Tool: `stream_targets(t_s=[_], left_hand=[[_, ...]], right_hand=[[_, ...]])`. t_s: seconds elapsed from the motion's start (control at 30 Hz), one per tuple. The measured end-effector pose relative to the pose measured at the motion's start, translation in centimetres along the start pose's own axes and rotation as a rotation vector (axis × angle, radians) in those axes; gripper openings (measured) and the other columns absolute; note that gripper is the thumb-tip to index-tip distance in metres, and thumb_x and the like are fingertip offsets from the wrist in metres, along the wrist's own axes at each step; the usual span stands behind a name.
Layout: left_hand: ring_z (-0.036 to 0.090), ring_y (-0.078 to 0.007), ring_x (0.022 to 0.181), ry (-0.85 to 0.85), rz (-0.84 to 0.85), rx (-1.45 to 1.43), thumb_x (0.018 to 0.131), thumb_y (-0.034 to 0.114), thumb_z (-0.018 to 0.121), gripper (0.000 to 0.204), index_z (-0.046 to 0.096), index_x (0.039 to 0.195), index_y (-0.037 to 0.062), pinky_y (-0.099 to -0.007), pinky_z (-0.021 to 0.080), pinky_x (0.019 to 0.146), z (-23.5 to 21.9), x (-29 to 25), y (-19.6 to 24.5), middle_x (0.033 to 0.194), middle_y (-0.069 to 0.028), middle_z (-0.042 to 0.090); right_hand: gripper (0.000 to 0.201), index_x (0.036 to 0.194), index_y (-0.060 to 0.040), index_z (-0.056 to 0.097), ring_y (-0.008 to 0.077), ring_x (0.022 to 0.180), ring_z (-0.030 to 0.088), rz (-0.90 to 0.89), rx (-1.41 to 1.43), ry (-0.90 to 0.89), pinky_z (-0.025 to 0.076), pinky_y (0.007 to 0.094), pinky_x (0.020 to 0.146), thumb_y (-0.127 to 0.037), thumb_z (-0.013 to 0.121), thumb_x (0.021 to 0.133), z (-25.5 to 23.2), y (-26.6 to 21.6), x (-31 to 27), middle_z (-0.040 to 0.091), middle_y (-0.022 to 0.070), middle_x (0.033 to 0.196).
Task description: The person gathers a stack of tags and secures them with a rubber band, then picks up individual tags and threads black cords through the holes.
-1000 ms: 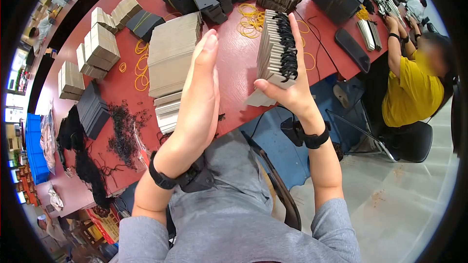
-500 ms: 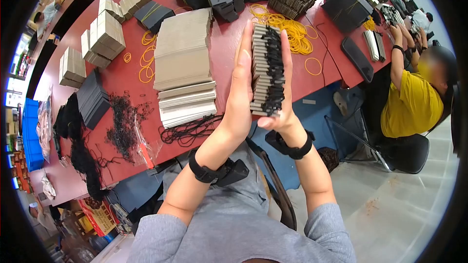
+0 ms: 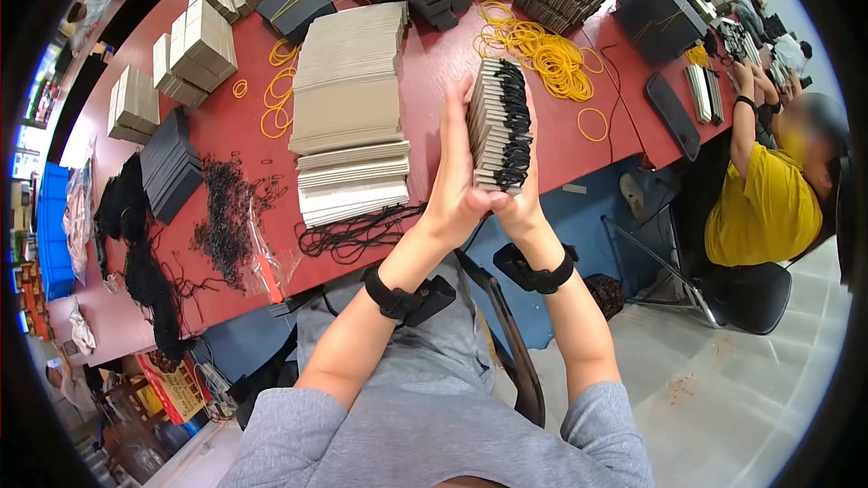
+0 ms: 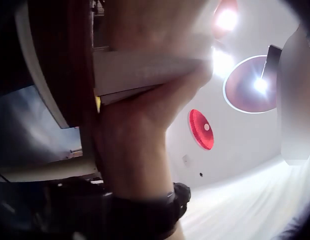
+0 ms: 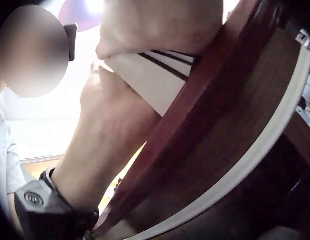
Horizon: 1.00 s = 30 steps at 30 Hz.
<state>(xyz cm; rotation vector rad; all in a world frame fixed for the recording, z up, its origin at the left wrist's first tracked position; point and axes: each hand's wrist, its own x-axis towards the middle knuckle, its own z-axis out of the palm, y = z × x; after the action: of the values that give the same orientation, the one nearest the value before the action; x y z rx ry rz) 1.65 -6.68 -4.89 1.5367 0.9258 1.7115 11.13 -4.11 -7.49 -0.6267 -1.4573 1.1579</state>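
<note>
While the left hand [image 3: 455,163] and the right hand [image 3: 522,204] squeeze it, the stack of cards [image 3: 488,131] is by the near edge of the red tabletop [image 3: 436,59]. Its long side points nearly straight away from the grey shirt [image 3: 420,398], with black strings [image 3: 516,126] down the right. The left fingers [image 3: 457,122] are straight and press the stack; the right fingers mostly hide behind it. One second ago, the left hand was apart from the stack; now it touches.

right grip [image 3: 524,202] partly hidden by stack [image 3: 493,131], shirt [image 3: 425,425] cut off
</note>
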Motion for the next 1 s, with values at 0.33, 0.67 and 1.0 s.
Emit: stream_targets(t_s=[0.33, 0.67, 1.0], left_hand=[[0.035, -0.0323, 0.135, -0.107, -0.055, 0.057, 0.055, 0.062, 0.085, 0.142, 0.005, 0.153, -0.0016, -0.0432, 0.030, 0.113, -1.7, -0.4, -1.4, 0.145, -0.0195, 0.028], [0.031, -0.0285, 0.139, -0.164, -0.270, -0.147, 0.055, 0.030, 0.091, 0.131, 0.008, 0.153, 0.0025, -0.0415, 0.028, 0.114, -1.9, -0.1, -0.3, 0.150, -0.0163, 0.029], [0.044, -0.0277, 0.129, -0.216, -0.293, -0.113, 0.055, 0.018, 0.091, 0.132, 0.003, 0.153, 0.0039, -0.0413, 0.036, 0.109, -2.1, 0.1, -0.2, 0.139, -0.0171, 0.041]], right_hand=[[0.120, 0.152, 0.0030, 0.007, 0.0411, 0.135, 0.036, 0.189, -0.274, -0.275, 0.029, 0.0458, 0.111, -0.080, 0.050, 0.077, -2.9, -0.5, -1.6, 0.031, 0.0269, 0.147], [0.101, 0.150, 0.0061, 0.012, 0.0399, 0.142, 0.026, -0.012, -0.860, -0.563, 0.016, 0.0550, 0.116, -0.059, 0.055, 0.085, -5.1, -1.0, -1.3, 0.026, 0.0275, 0.151], [0.104, 0.148, 0.0052, 0.017, 0.0369, 0.138, 0.034, 0.009, -1.196, -0.569, 0.023, 0.0532, 0.113, -0.033, 0.076, 0.071, -4.5, -7.0, -0.8, 0.035, 0.0244, 0.146]])
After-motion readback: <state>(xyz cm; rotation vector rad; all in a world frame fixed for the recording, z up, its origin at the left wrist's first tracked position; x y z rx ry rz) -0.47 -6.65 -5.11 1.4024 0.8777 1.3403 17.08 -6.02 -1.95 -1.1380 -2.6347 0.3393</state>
